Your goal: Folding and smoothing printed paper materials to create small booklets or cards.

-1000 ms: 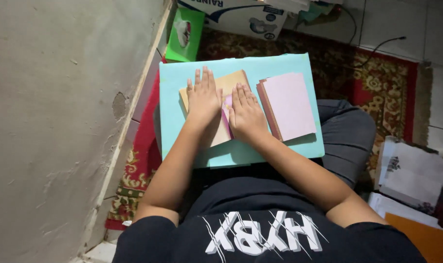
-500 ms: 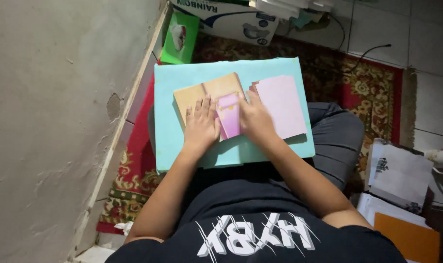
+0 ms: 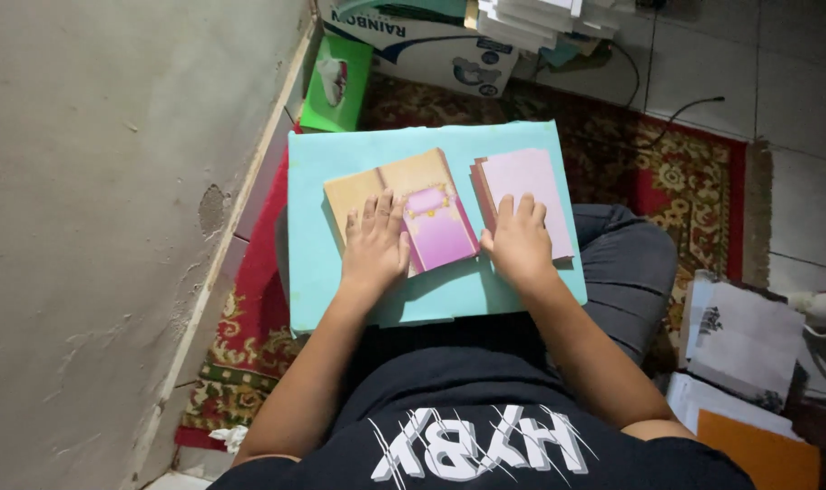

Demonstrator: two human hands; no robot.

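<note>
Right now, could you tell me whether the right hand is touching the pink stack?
Touching: the head view shows the right hand lying flat on the pink stack.

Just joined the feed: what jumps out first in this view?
A turquoise board lies across the person's lap, above a red patterned rug. On it, the left hand presses flat on an opened tan card with a pink panel, and the right hand rests on a pale pink stack beside it.

**Both my hands flat on the cards**

My left hand lies flat on the tan opened card, just beside its pink panel. My right hand rests on the near end of the pink card stack. All lie on a turquoise board over my lap.
</note>
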